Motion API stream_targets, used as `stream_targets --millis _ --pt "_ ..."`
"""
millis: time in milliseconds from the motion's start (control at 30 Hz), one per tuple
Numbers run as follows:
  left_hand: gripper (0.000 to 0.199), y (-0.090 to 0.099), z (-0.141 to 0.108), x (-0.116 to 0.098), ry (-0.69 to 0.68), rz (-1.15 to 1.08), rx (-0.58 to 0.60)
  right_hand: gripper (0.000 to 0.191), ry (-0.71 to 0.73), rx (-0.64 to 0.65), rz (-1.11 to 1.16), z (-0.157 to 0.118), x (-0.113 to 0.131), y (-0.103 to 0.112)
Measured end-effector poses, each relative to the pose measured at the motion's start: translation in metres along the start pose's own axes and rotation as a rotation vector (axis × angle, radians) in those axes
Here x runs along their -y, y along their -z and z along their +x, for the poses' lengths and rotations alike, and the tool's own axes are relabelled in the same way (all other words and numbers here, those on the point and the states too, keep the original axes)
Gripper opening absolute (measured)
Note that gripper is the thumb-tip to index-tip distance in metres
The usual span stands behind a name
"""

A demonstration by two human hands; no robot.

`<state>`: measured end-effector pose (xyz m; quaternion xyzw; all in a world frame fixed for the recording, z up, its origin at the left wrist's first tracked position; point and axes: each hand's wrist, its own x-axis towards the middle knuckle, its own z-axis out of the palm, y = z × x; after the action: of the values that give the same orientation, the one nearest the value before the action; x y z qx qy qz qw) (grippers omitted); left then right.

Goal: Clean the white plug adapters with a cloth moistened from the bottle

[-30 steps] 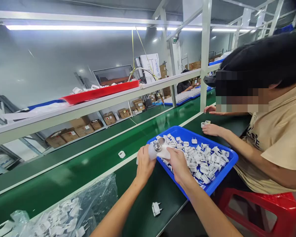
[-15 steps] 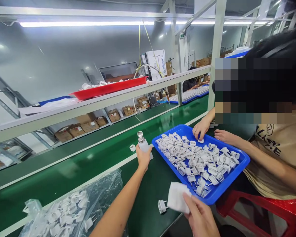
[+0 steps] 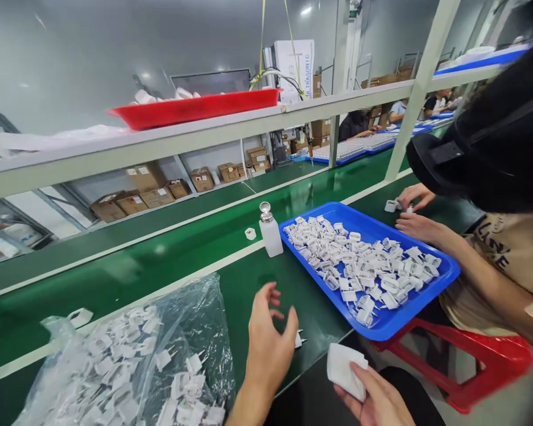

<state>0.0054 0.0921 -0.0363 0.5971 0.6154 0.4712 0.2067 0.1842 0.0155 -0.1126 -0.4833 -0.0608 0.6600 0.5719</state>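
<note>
My left hand (image 3: 272, 343) is over the green bench with fingers spread and nothing in them. Partly behind it, a white plug piece with metal pins (image 3: 299, 339) lies near the bench edge. My right hand (image 3: 368, 393) pinches a folded white cloth pad (image 3: 345, 368) just off the front edge. Beyond my left hand stands a white pump bottle (image 3: 270, 236) with a metal top, upright on the bench. A blue tray (image 3: 408, 328) full of white plug pieces (image 3: 359, 260) is to its right.
A clear plastic bag (image 3: 195, 313) of plug pieces lies at left. A co-worker's hands (image 3: 417, 213) handle a small white part beyond the tray. A red stool (image 3: 453, 361) stands below, and a red tray (image 3: 199, 107) sits on the shelf above.
My left hand has let go of the pump bottle and come back toward me, opening. My right hand still holds the pad. The co-worker's hand has left the blue tray.
</note>
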Motion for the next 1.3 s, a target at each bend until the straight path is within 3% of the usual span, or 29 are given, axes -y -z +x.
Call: stream_targets --millis 67,133,200,267,333,400,467,567,667,767,867,967,1100,1200,1300 --pt "0.057 0.007 -0.036 0.018 0.027 0.113 0.126 0.052 0.120 0.025 -0.131 -0.001 0.001 -0.008" --pt "0.059 0.009 -0.053 0.037 0.066 0.137 0.242 0.049 0.373 0.010 -0.438 0.001 -0.001 -0.018" --pt "0.052 0.007 -0.056 0.052 0.039 0.115 0.295 0.044 0.664 -0.011 -0.749 0.007 -0.008 -0.026" --pt "0.038 0.004 -0.053 0.059 -0.027 0.092 0.296 0.041 0.909 0.067 -0.951 0.015 -0.019 -0.032" --pt "0.027 0.002 -0.050 0.061 -0.072 0.075 0.277 0.050 1.063 0.221 -1.061 0.021 -0.034 -0.033" --pt "0.029 0.001 -0.049 0.061 -0.098 0.065 0.266 0.058 1.158 0.322 -1.143 0.023 -0.045 -0.030" --pt "0.033 0.001 -0.048 0.060 -0.125 0.060 0.262 0.058 1.130 0.381 -1.160 0.021 -0.047 -0.027" --pt "0.031 0.000 -0.048 0.062 -0.158 0.068 0.270 0.051 0.957 0.443 -1.193 0.017 -0.037 -0.034" --pt "0.034 -0.004 -0.049 0.068 -0.228 0.082 0.236 0.047 0.790 0.428 -1.208 0.016 -0.021 -0.052" --pt "0.042 -0.012 -0.053 0.075 -0.326 0.111 0.162 0.045 0.725 0.398 -1.221 0.020 -0.010 -0.069" --pt "0.044 -0.018 -0.056 0.076 -0.347 0.121 0.114 0.045 0.744 0.375 -1.277 0.024 -0.004 -0.076" --pt "0.044 -0.019 -0.058 0.071 -0.281 0.110 0.134 0.045 0.753 0.385 -1.302 0.023 -0.007 -0.072" --pt "0.035 -0.013 -0.060 0.065 -0.124 0.051 0.229 0.049 0.865 0.398 -1.268 0.012 -0.026 -0.052" --pt "0.034 -0.009 -0.058 0.061 -0.063 -0.002 0.239 0.053 0.980 0.386 -1.262 0.004 -0.037 -0.034" --pt "0.042 -0.005 -0.049 0.059 0.002 -0.083 0.232 0.048 0.959 0.413 -1.238 -0.004 -0.037 -0.023"
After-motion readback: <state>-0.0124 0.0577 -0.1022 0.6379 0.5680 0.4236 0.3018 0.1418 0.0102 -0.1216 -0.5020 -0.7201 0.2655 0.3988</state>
